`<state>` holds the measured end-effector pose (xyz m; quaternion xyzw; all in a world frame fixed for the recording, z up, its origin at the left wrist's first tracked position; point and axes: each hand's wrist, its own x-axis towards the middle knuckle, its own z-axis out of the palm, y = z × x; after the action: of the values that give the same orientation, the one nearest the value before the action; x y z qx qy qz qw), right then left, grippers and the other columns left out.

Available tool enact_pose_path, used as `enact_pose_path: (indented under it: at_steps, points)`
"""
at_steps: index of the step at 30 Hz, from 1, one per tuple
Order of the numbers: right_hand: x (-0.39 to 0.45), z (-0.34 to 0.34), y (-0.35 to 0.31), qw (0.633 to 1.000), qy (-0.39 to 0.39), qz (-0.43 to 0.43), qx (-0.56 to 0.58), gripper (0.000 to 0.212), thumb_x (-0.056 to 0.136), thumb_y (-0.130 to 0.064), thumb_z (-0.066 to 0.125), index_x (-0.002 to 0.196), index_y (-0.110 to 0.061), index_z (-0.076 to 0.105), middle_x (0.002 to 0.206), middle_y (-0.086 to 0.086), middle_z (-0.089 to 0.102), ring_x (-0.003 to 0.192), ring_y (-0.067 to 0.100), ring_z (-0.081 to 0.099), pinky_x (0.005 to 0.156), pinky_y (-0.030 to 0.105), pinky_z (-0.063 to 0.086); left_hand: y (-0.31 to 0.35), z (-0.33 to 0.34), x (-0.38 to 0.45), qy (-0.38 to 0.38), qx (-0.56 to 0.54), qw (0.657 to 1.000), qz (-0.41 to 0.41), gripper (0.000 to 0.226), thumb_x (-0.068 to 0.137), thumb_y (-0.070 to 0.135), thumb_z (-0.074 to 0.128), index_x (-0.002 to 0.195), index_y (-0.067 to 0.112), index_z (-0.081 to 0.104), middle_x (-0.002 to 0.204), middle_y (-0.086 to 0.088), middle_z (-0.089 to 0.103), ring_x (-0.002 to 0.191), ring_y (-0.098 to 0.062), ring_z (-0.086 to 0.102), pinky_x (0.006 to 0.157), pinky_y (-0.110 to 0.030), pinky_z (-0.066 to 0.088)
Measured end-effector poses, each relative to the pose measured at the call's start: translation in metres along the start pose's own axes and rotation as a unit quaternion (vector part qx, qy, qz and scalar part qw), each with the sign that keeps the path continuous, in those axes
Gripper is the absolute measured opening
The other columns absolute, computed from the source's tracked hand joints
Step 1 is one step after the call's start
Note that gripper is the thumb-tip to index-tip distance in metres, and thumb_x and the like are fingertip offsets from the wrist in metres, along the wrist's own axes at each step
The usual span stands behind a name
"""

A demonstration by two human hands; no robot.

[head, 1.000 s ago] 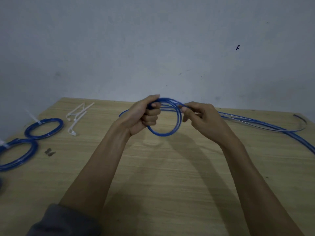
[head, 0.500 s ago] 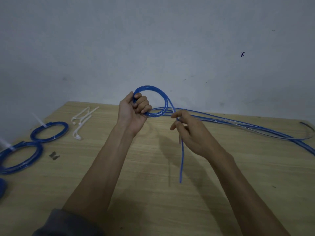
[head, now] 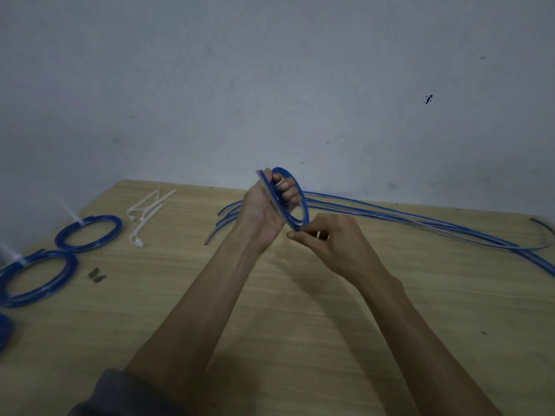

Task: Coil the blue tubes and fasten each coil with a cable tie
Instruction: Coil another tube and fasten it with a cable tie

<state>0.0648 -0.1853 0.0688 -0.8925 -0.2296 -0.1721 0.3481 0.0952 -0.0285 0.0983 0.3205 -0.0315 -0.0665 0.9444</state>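
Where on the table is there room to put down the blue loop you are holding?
The bare wooden tabletop near you, between the two forearms and toward the front edge, looks free. The left side is crowded: two tied blue tube coils and loose white cable ties. The far right is taken by long loose blue tubes.

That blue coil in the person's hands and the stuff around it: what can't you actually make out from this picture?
- Head view: how many loops the held coil has; the left hand covers part of it.
- What the right hand pinches at the coil's bottom; its fingers hide it.
- The loose blue tubes run off the right edge, so their length is unknown.
- A blue thing at the left edge is cut off.
- The small dark object on the table is too small to identify.
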Motion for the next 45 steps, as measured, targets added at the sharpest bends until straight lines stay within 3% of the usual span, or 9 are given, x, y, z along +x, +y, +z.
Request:
enact_pose_path:
  at_steps: [3, 8, 16, 19, 23, 27, 30, 33, 45]
  points:
    - [-0.002, 0.002, 0.005, 0.998, 0.008, 0.054, 0.017, 0.027, 0.085, -0.052, 0.071, 0.089, -0.028, 0.082, 0.068, -0.007, 0.069, 0.058, 0.011, 0.055, 0.061, 0.037, 0.048, -0.012, 0.009, -0.006, 0.018, 0.049, 0.998, 0.022, 0.031, 0.108, 0.031, 0.037, 0.085, 0.014, 0.049, 0.069, -0.006, 0.069, 0.061, -0.018, 0.068, 0.06, -0.028, 0.059]
    - [-0.003, 0.012, -0.001, 0.994, 0.005, 0.108, 0.003, 0.028, 0.086, -0.05, 0.073, 0.094, -0.025, 0.082, 0.068, 0.0, 0.073, 0.051, 0.013, 0.053, 0.059, 0.035, 0.047, -0.022, 0.009, -0.005, 0.003, 0.12, 0.992, 0.042, 0.033, 0.109, 0.03, 0.029, 0.082, 0.017, 0.042, 0.048, 0.005, 0.038, 0.035, -0.007, 0.025, 0.035, -0.02, 0.026]
    - [0.0, -0.01, -0.024, 0.969, 0.031, 0.067, -0.237, 0.047, 0.086, -0.052, 0.049, 0.071, -0.012, 0.069, 0.063, 0.002, 0.066, 0.067, 0.024, 0.063, 0.07, 0.038, 0.056, -0.009, 0.002, 0.002, 0.024, 0.1, 0.994, 0.028, 0.035, 0.108, 0.028, 0.028, 0.077, 0.018, 0.04, 0.045, 0.007, 0.026, 0.032, -0.005, 0.016, 0.031, -0.02, 0.015]
    - [0.003, -0.039, -0.021, 0.973, 0.144, 0.005, -0.178, 0.031, 0.093, -0.035, 0.055, 0.111, -0.018, 0.074, 0.095, 0.0, 0.073, 0.079, 0.021, 0.066, 0.079, 0.037, 0.054, -0.005, 0.002, 0.003, 0.011, 0.174, 0.984, -0.045, 0.032, 0.106, 0.027, 0.029, 0.077, 0.019, 0.039, 0.043, 0.008, 0.024, 0.03, -0.003, 0.015, 0.03, -0.018, 0.011]
    - [0.006, -0.04, -0.011, 0.993, 0.051, -0.074, -0.074, 0.049, 0.1, -0.022, 0.06, 0.147, -0.031, 0.048, 0.132, -0.007, 0.057, 0.095, 0.009, 0.06, 0.082, 0.026, 0.046, -0.014, 0.005, -0.009, -0.049, 0.346, 0.923, -0.164, 0.034, 0.106, 0.031, 0.029, 0.075, 0.022, 0.039, 0.046, 0.01, 0.021, 0.033, -0.003, 0.013, 0.031, -0.018, 0.01]
    - [0.006, -0.044, -0.003, 0.992, 0.056, -0.088, -0.076, 0.021, 0.094, -0.025, 0.069, 0.114, -0.02, 0.073, 0.097, -0.006, 0.072, 0.089, 0.015, 0.061, 0.081, 0.04, 0.051, -0.019, 0.006, -0.016, -0.091, 0.399, 0.885, -0.222, 0.036, 0.106, 0.037, 0.032, 0.074, 0.021, 0.037, 0.051, 0.008, 0.019, 0.037, -0.005, 0.012, 0.033, -0.02, 0.012]
    - [0.006, -0.054, -0.003, 0.994, 0.058, -0.083, -0.049, 0.011, 0.091, -0.026, 0.073, 0.092, -0.016, 0.076, 0.081, -0.007, 0.072, 0.076, 0.008, 0.064, 0.069, 0.022, 0.049, -0.017, 0.007, -0.019, -0.104, 0.401, 0.877, -0.245, 0.037, 0.107, 0.039, 0.031, 0.074, 0.021, 0.037, 0.053, 0.007, 0.019, 0.038, -0.006, 0.014, 0.035, -0.021, 0.014]
    - [0.004, -0.057, 0.0, 0.993, 0.097, -0.058, 0.02, 0.01, 0.091, -0.026, 0.073, 0.09, -0.016, 0.076, 0.081, -0.009, 0.072, 0.079, 0.009, 0.065, 0.065, 0.012, 0.044, -0.015, 0.008, -0.02, -0.113, 0.399, 0.873, -0.255, 0.04, 0.106, 0.039, 0.03, 0.07, 0.023, 0.038, 0.055, 0.007, 0.019, 0.04, -0.008, 0.015, 0.037, -0.021, 0.018]
    - [0.002, -0.049, 0.009, 0.982, 0.1, 0.032, 0.155, 0.007, 0.091, -0.028, 0.073, 0.093, -0.021, 0.075, 0.088, -0.009, 0.073, 0.09, 0.013, 0.067, 0.076, 0.041, 0.059, -0.011, 0.003, -0.017, -0.143, 0.437, 0.858, -0.229, 0.054, 0.097, 0.069, 0.036, 0.068, 0.023, 0.034, 0.06, 0.006, 0.015, 0.048, -0.009, 0.009, 0.049, -0.029, 0.008]
